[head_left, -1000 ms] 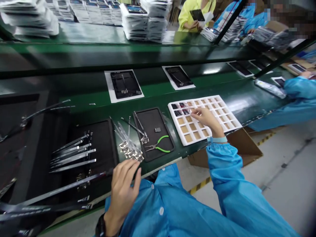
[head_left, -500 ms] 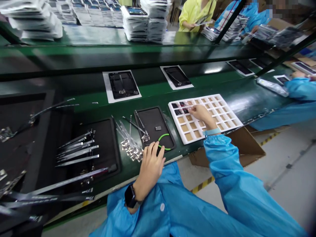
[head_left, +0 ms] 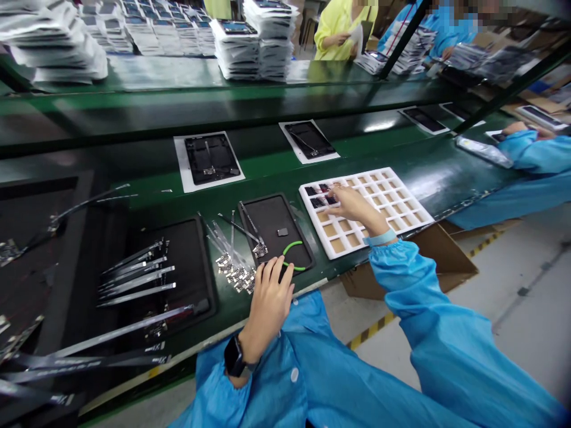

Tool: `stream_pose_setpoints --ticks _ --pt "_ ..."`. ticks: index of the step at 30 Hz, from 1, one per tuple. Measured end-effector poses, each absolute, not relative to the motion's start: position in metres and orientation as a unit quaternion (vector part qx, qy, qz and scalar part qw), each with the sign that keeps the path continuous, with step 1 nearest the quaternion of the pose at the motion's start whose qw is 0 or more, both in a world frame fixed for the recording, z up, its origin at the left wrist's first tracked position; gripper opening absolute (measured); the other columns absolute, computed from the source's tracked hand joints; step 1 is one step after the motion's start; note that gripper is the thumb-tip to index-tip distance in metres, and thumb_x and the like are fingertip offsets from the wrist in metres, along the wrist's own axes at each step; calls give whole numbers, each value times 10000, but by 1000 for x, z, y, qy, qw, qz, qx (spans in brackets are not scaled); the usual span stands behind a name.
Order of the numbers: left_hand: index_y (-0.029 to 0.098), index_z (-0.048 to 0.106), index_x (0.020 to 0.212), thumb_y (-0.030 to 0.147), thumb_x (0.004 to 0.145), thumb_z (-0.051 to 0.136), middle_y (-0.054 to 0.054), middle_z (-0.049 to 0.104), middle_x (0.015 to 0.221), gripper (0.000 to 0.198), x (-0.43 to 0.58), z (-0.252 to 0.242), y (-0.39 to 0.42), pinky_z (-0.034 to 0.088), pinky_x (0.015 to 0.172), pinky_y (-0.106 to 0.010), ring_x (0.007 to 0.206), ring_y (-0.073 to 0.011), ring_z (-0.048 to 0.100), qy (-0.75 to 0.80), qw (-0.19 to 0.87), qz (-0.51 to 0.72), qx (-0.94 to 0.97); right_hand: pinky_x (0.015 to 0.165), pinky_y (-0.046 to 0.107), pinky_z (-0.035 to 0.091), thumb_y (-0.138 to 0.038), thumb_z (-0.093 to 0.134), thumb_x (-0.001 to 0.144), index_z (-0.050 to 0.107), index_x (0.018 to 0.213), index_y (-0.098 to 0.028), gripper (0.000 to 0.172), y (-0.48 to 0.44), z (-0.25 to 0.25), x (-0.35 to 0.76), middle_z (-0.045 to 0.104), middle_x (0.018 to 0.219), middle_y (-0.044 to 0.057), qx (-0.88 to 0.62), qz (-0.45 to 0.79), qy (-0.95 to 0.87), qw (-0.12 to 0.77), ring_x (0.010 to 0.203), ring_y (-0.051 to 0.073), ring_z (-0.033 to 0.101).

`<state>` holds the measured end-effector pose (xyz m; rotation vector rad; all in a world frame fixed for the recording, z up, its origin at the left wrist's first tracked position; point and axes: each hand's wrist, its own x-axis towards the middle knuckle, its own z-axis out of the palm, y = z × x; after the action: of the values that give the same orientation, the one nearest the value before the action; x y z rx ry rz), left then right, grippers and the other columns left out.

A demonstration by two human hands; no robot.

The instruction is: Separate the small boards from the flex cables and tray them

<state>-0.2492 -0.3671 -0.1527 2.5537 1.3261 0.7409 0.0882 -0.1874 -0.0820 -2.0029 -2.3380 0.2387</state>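
Observation:
My left hand (head_left: pixel 269 295) lies at the front edge of a small black tray (head_left: pixel 272 220), fingers together and curled over the head of green-handled pliers (head_left: pixel 294 257); only the green handle loop shows. A small dark chip (head_left: pixel 282 232) sits in the middle of that tray. My right hand (head_left: pixel 355 205) reaches over a white compartment tray (head_left: pixel 401 205), fingertips pinched at the far-left cells where a few small dark parts (head_left: pixel 314 197) lie. What the pinch holds is too small to make out. Both arms wear blue sleeves; a watch is on the left wrist.
Several flat ribbon cables (head_left: pixel 232 261) lie left of the small tray, more on a larger black tray (head_left: pixel 178 261). Two dark device backs on white sheets (head_left: pixel 209 159) (head_left: pixel 309 141) ride the green belt. Bagged stacks (head_left: pixel 250 41) fill the shelf. A co-worker's sleeve (head_left: pixel 535 166) is at right; a cardboard box (head_left: pixel 441 249) sits below.
My left hand moved from the table's front edge rightward onto the pliers and stays there. My right hand shifted slightly left over the white tray's far-left cells.

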Motion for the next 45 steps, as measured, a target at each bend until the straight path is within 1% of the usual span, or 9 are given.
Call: stream_pose_setpoints --ticks 4,13,15,18,21,28,34,39,45 --pt "167 592 1479 168 1048 573 -181 602 1542 432 -250 -153 -367 461 1219 -610 1455 -347 539 444 99 251 855 932 417 520 -321 791 885 687 1239 -155 405 -174 -79 89 753 1191 192 -657 71 -748 -54 1123 361 691" --pt "162 589 1472 165 1042 594 -171 601 1543 430 -251 -154 -367 471 1218 -606 1457 -354 541 446 100 258 852 838 342 501 -329 859 776 790 981 -209 248 -141 -67 91 802 998 105 -642 118 -749 -112 973 297 710" --pt "173 592 1468 166 1043 592 -166 601 1544 425 -251 -154 -367 480 1213 -607 1450 -354 550 445 102 259 851 783 320 492 -331 845 775 799 927 -220 193 -137 -65 89 806 944 81 -644 136 -743 -121 902 268 714" --pt "184 592 1472 162 1043 587 -162 598 1549 430 -252 -153 -366 475 1223 -608 1452 -350 553 446 110 259 850 667 306 458 -314 801 793 790 792 -216 99 -133 -63 85 775 765 48 -648 172 -729 -142 708 218 684" --pt "175 596 1473 158 1040 590 -171 601 1544 434 -252 -154 -366 471 1229 -614 1453 -347 552 445 116 260 849 620 305 427 -319 792 786 759 690 -215 146 -132 -62 80 719 643 31 -648 188 -722 -151 623 197 642" --pt "179 607 1457 158 1035 600 -170 618 1523 422 -251 -153 -365 480 1221 -617 1442 -348 563 445 116 271 846 639 314 414 -298 729 802 718 660 -205 170 -137 -51 73 693 638 32 -640 189 -734 -128 647 200 621" --pt "161 619 1447 153 1028 615 -181 620 1513 419 -252 -153 -364 488 1208 -612 1431 -350 567 443 118 278 844 649 312 431 -286 666 840 693 698 -207 165 -148 -28 76 690 650 16 -635 250 -727 -71 668 200 637" --pt "180 604 1461 158 1038 602 -177 613 1524 424 -251 -156 -364 481 1215 -614 1462 -341 538 445 131 282 840 712 351 503 -371 686 870 709 720 -219 215 -158 -12 70 743 697 48 -626 335 -704 -1 704 227 694" --pt "197 585 1472 177 1048 596 -170 613 1520 425 -252 -149 -366 479 1215 -599 1443 -334 555 444 152 310 827 665 377 537 -455 697 882 708 692 -237 289 -149 -11 30 739 677 75 -603 393 -693 52 701 252 717"
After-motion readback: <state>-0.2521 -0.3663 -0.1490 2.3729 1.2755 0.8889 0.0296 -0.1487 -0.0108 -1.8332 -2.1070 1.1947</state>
